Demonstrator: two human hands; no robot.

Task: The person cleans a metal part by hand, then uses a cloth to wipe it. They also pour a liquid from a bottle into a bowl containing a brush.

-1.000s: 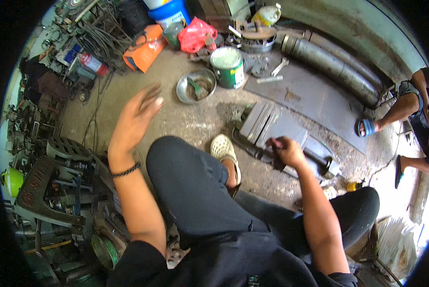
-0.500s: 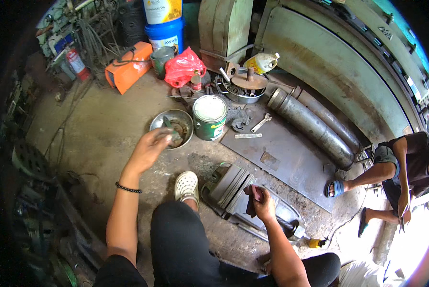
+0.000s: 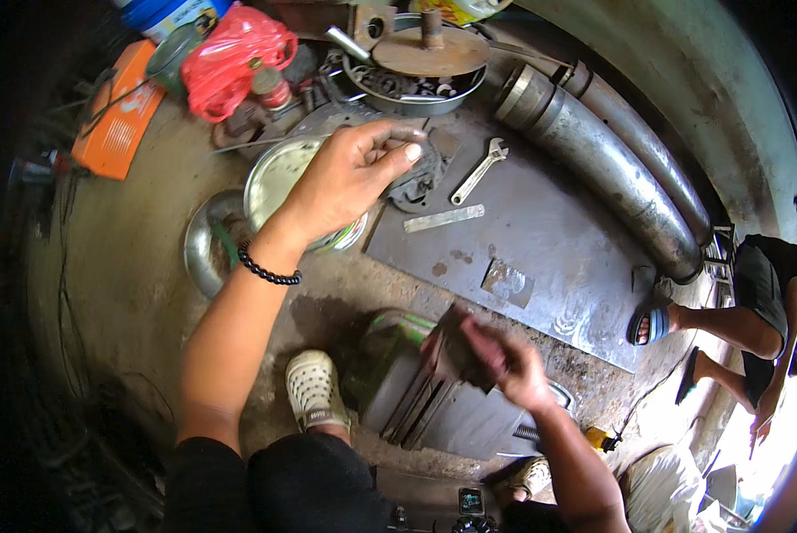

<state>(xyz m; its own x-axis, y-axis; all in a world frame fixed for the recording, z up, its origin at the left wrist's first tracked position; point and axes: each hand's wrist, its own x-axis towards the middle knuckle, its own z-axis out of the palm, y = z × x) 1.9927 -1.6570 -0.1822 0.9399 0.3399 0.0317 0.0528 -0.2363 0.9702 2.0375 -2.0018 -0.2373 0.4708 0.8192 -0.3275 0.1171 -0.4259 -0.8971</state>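
My left hand [image 3: 350,169], a black bead bracelet at its wrist, hovers above the pale lid of a paint can [image 3: 278,173]. Its thumb and forefinger are apart with nothing seen between them, close to a crumpled dark grey lump [image 3: 418,182] on the metal plate. A folded dark brown piece with a pink face [image 3: 462,349] is gripped in my right hand [image 3: 525,371]; blur hides its kind. It lies over the jaws of a bench vise [image 3: 470,422] on the floor. In the metal bowl [image 3: 194,253] rests a green strip-like thing [image 3: 226,242], partly hidden by my left arm.
On the metal plate [image 3: 576,293] lie an adjustable wrench [image 3: 478,171] and a flat metal strip [image 3: 444,218]. Thick steel cylinders [image 3: 612,173] run along the far right. A pan of metal parts [image 3: 416,105] and a red plastic bag [image 3: 234,58] stand behind. Another person's sandalled foot [image 3: 652,325] is at right.
My left hand has left the bowl and moved right over the can; the green thing it held now lies in the bowl. My right hand has shifted over the vise jaws. The view has tilted closer.
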